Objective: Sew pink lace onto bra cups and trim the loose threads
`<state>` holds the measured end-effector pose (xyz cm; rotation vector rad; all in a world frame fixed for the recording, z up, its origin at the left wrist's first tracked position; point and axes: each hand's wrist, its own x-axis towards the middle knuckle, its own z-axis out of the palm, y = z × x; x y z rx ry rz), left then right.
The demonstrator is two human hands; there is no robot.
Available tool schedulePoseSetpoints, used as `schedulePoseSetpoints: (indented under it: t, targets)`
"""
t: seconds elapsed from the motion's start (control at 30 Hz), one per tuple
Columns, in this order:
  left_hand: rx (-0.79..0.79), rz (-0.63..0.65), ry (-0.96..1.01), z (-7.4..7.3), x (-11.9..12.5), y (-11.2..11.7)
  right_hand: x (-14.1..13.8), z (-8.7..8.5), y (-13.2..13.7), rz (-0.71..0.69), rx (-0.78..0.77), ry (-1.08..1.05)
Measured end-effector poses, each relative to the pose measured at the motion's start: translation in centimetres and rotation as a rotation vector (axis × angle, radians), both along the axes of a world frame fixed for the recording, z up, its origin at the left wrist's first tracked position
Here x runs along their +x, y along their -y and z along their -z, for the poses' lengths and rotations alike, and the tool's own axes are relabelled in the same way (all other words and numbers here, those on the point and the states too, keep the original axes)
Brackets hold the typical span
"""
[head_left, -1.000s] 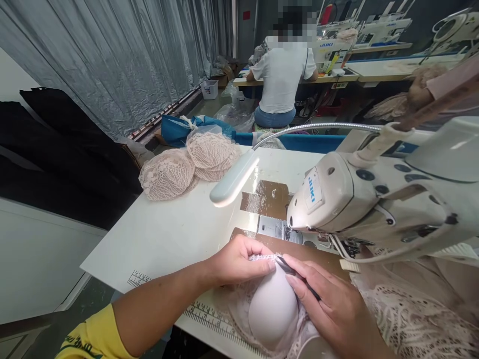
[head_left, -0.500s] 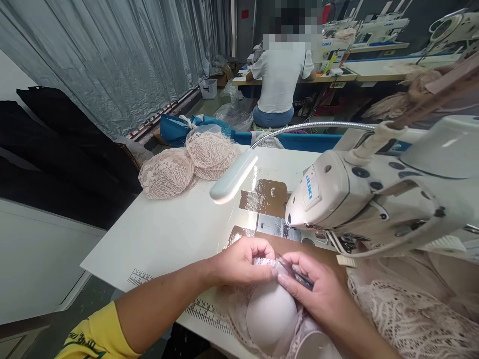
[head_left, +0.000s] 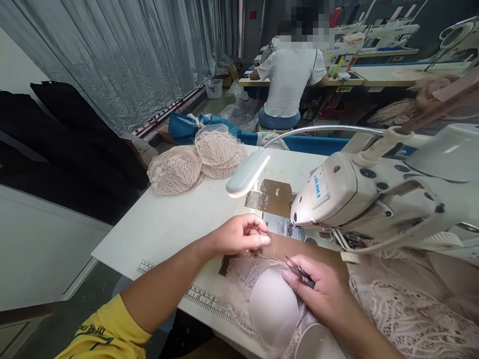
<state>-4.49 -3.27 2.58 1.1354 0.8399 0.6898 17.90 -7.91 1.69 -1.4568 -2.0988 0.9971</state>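
Note:
A pale pink padded bra cup (head_left: 273, 309) edged with lace lies at the near edge of the white sewing table (head_left: 179, 224). My right hand (head_left: 324, 294) rests on the cup's right side, closed on small dark thread snips (head_left: 299, 271) that point up and left. My left hand (head_left: 241, 235) hovers just above and left of the cup, thumb and fingers pinched together; whatever they pinch is too small to make out.
A white Juki sewing machine (head_left: 374, 199) stands at the right with a gooseneck lamp (head_left: 249, 172) over the needle plate. Two lace cups (head_left: 198, 159) lie at the table's far left corner. Lace fabric (head_left: 415, 319) is heaped at right. A seated person (head_left: 290, 82) works behind.
My left hand has lifted off the cup's lace edge and moved up and away. My right hand with the snips has slid slightly down and right on the cup.

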Motion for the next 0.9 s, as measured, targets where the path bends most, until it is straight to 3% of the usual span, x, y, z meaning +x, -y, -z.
schedulePoseSetpoints:
  t: [0.1, 0.2, 0.33, 0.43, 0.57, 0.73, 0.9]
  targets:
    - [0.045, 0.206, -0.097, 0.4, 0.3, 0.5, -0.1, 0.0, 0.1, -0.017, 0.031, -0.007]
    - [-0.047, 0.337, -0.059, 0.7, 0.7, 0.9, -0.1, 0.2, 0.3, -0.019, 0.039, -0.020]
    - [-0.225, 0.263, 0.114, 0.6, 1.0, 0.7, -0.2, 0.3, 0.4, -0.003, 0.044, -0.011]
    - [-0.281, 0.214, 0.129, 0.5, 0.9, 0.5, -0.3, 0.0, 0.3, -0.022, 0.049, 0.024]
    - [-0.218, 0.210, 0.175, 0.5, 0.6, 0.6, -0.3, -0.3, 0.1, -0.029, 0.032, 0.069]
    - [-0.149, 0.155, 0.177, 0.2, 0.2, 0.8, 1.0, -0.8, -0.2, 0.102, 0.070, -0.015]
    - [-0.123, 0.122, 0.115, 0.0, 0.1, 0.9, 1.1, -3.5, 0.0, -0.035, 0.083, 0.046]
